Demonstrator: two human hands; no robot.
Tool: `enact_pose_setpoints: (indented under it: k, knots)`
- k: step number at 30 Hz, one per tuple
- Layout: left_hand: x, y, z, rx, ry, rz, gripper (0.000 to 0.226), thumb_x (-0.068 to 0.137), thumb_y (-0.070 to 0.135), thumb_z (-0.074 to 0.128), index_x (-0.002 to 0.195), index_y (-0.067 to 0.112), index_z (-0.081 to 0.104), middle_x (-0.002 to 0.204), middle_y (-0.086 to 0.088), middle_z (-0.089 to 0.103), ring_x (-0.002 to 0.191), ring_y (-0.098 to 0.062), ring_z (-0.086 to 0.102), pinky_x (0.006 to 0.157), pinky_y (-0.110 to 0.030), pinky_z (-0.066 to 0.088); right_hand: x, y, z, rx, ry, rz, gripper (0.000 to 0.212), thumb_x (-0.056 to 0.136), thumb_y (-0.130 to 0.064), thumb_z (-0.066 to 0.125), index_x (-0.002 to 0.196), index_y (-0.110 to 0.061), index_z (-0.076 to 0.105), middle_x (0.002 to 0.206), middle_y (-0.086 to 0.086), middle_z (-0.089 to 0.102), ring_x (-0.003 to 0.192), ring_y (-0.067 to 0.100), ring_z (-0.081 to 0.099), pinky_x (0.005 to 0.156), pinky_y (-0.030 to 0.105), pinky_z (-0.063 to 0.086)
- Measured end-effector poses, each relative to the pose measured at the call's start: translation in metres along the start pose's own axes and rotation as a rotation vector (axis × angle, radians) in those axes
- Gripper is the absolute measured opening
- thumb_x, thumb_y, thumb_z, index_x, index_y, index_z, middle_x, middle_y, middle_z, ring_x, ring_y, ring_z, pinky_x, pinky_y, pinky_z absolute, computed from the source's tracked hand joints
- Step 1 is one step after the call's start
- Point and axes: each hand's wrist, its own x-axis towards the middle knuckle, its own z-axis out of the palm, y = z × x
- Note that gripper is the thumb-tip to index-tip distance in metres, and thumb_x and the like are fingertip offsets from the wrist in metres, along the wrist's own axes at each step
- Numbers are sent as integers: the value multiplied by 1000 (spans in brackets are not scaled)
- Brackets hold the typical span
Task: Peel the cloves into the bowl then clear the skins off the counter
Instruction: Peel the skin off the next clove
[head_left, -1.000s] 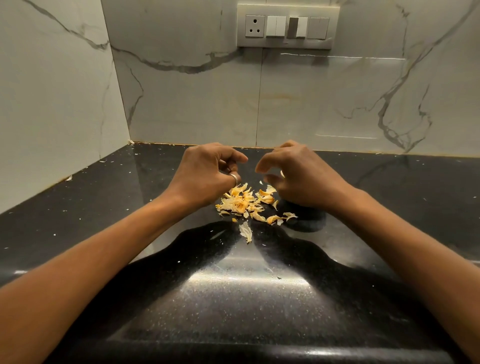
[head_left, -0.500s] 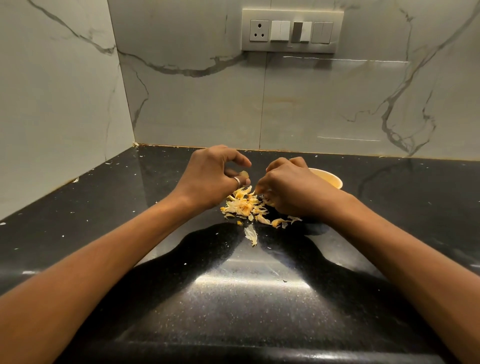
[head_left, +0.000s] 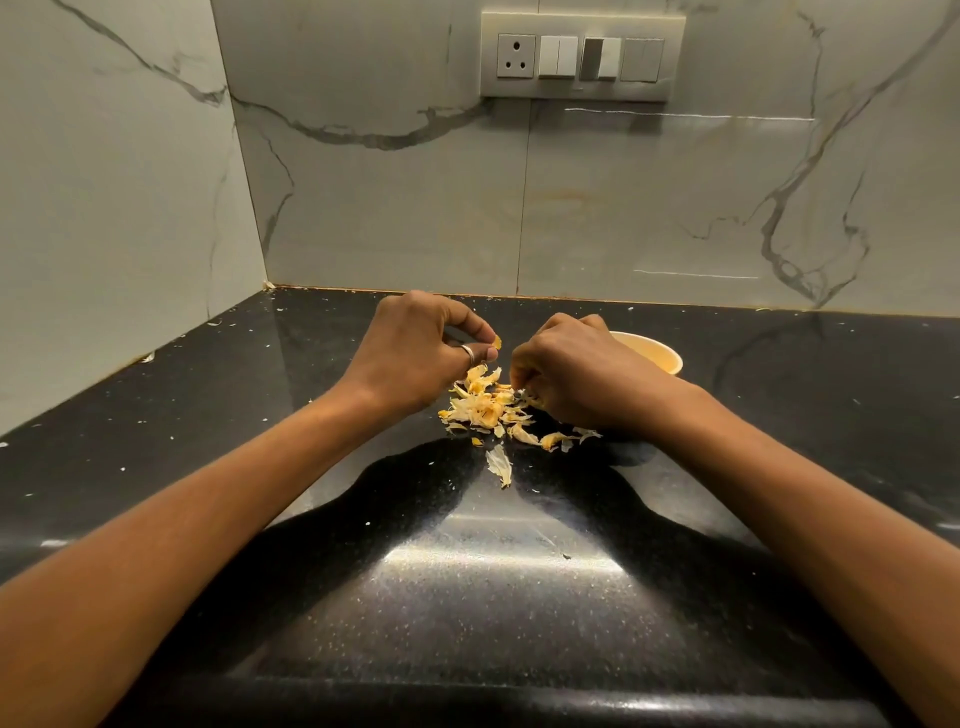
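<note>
A heap of papery yellow-white garlic skins (head_left: 485, 408) lies on the black counter (head_left: 493, 597) between my hands. My left hand (head_left: 415, 353), with a ring on one finger, hovers over the heap's left side and pinches a small piece of skin (head_left: 497, 342) between thumb and forefinger. My right hand (head_left: 582, 379) is down at the heap's right edge with its fingers curled into the skins; what they hold is hidden. A pale bowl (head_left: 660, 356) stands just behind my right hand, mostly covered by it. One loose skin (head_left: 500, 465) lies nearer to me.
Marble walls meet in a corner at the back left. A switch and socket plate (head_left: 582, 54) is on the back wall. Tiny skin flecks dot the counter, which has a rounded front edge (head_left: 467, 696).
My right hand dropped from above the heap down to its right edge, uncovering the bowl's rim. My left hand rose slightly and now pinches a bit of skin.
</note>
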Motion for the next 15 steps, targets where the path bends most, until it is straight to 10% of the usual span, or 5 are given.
enact_pose_setpoints:
  k: [11, 15]
  knots:
    - [0, -3, 0, -10, -24, 29, 16, 83, 13, 81, 98, 17, 78, 83, 9, 74, 71, 7, 67, 72, -15, 57, 3, 4, -6, 221, 174, 50, 18, 95, -8, 61, 107, -17, 72, 102, -1, 70, 100, 19, 55, 90, 38, 43]
    - [0, -4, 0, -1, -12, 40, 10, 84, 14, 80, 94, 17, 79, 82, 10, 75, 71, 3, 68, 71, -17, 58, 2, 5, -12, 409, 262, 79, 16, 92, -5, 65, 103, -12, 74, 96, 0, 72, 86, 11, 65, 73, 9, 47]
